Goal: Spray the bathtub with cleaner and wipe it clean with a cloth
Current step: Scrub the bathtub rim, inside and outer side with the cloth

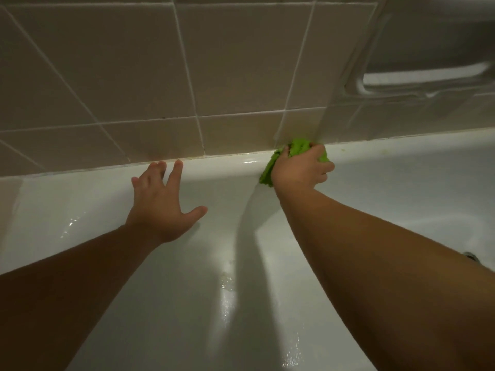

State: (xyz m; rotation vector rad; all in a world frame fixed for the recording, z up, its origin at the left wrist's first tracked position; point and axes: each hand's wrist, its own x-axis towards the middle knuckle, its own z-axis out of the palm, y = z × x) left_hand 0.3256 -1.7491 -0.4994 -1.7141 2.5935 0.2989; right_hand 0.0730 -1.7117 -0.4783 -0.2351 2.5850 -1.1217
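Both bare forearms reach over the white bathtub [214, 303]; the right hand [300, 170] has its grip bunched round a bright green cloth [300, 147], pressing it on the rim at the tiled wall [134, 76], while the left hand [160, 202] rests spread flat on the tub's wet, glossy side

We look down into a white bathtub [214, 303] whose wet inner wall fills the lower frame, with beige wall tiles [134, 76] across the top. Our left hand [160, 204] lies spread and flat against the tub wall at centre left. Right of centre, our right hand [300, 170] grips a bunched green cloth [297, 147], pressing it on the tub rim where it meets the tiles.
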